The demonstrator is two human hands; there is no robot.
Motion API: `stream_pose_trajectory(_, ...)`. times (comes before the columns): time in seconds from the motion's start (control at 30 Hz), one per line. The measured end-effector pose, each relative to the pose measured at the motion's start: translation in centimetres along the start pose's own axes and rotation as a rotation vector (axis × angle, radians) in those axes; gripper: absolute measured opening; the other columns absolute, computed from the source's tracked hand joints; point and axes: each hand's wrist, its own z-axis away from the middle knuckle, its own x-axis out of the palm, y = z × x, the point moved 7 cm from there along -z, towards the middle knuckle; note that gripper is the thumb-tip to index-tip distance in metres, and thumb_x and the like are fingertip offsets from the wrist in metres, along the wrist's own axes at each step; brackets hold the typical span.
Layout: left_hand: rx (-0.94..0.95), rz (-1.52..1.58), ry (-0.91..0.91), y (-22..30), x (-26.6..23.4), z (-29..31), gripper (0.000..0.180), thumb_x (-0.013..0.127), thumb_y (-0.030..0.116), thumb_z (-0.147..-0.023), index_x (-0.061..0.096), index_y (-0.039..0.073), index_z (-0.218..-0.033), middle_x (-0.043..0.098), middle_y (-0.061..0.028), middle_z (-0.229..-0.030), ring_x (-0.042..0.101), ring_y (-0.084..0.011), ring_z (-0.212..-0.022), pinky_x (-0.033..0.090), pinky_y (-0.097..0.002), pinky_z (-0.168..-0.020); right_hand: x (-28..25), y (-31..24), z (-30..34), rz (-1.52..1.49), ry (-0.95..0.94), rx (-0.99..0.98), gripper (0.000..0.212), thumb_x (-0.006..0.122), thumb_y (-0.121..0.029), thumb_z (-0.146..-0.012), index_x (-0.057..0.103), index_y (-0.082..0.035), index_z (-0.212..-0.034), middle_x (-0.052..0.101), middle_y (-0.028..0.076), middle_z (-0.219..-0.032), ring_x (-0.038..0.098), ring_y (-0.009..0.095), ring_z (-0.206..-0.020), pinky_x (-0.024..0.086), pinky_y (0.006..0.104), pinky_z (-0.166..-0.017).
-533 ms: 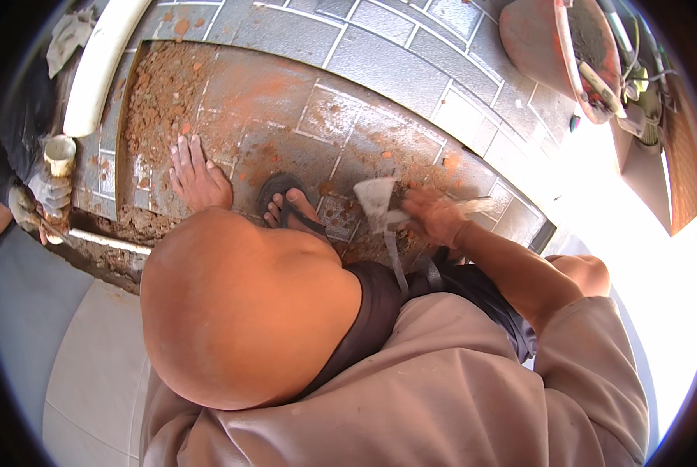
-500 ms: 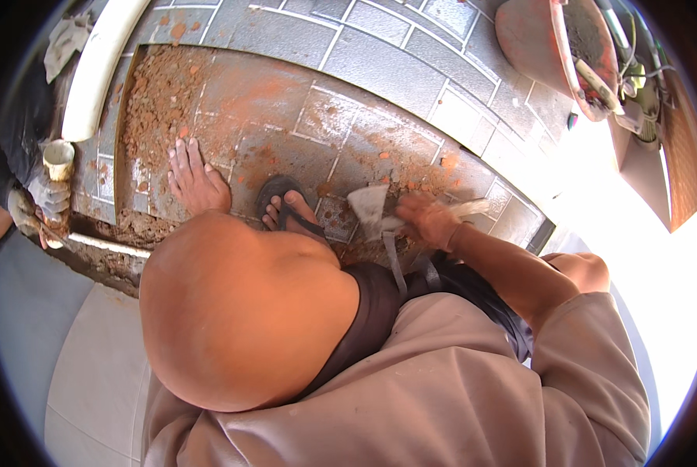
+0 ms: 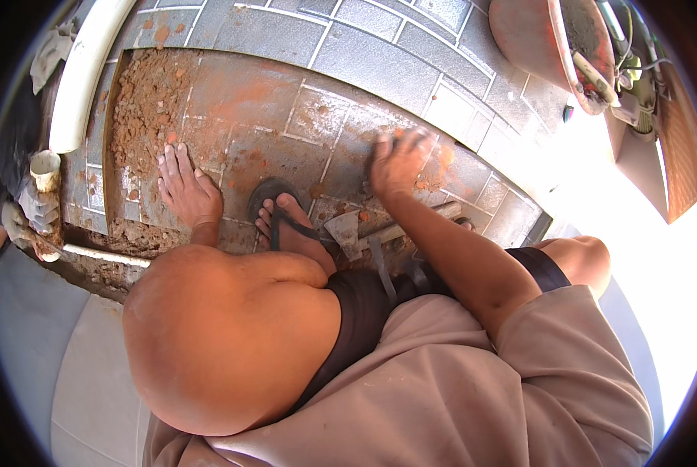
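My left hand [image 3: 189, 188] lies flat with fingers stretched on the dusty grey tile panel [image 3: 247, 163], beside a heap of reddish rubble. Over the right part of the same panel is my right hand [image 3: 399, 165], empty, its fingers spread and slightly blurred; I cannot tell whether it touches the tile. Close to my body, under my right forearm, a hatchet-like tool lies on the ground, with a flared, dirty metal blade [image 3: 344, 232] and a pale wooden handle [image 3: 434, 218]. My foot in a dark flip-flop [image 3: 290, 222] stands between my hands.
Reddish soil and rubble [image 3: 146, 101] fill the panel's left end. Another person's gloved hand [image 3: 38, 206] is at a dirty upright pipe [image 3: 46, 175] by a trench. A thick white pipe [image 3: 84, 86] runs at far left. A reddish bucket [image 3: 531, 39] stands far right.
My right hand has let go of the hatchet-like tool and moved away from my body onto the panel with fingers spread. The tool now lies down. My left hand stays flat.
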Motion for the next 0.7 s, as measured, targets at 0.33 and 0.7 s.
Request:
stream_pose_trajectory(0.33,-0.040,-0.037,-0.030,-1.1,0.1,0.1,0.061,0.039,0.029,-0.105,0.037,0.023,-0.166,0.030,-0.0043,-0.174,0.024,-0.0282,-0.162,0.017,-0.0531,-0.128,-1.1,-8.0,-2.6,0.132,-0.050,0.426,0.085,0.028,-0.056,-0.112,0.014,0.010,-0.164,0.006,0.042,-0.169,0.012,0.055,-0.158,0.013,0.0570,-0.131)
stream_pose_trajectory(0.7,-0.033,-0.021,-0.022,-0.6,0.2,-0.5,0.065,0.048,0.024,-0.101,0.038,0.023,-0.165,0.031,-0.0040,-0.174,0.025,-0.0273,-0.161,0.018,-0.0526,-0.128,-1.1,-12.8,-1.9,-0.043,0.013,0.409,0.085,0.041,-0.054,-0.110,0.021,0.010,-0.162,0.006,0.043,-0.168,0.014,0.050,-0.160,0.011,0.0530,-0.132)
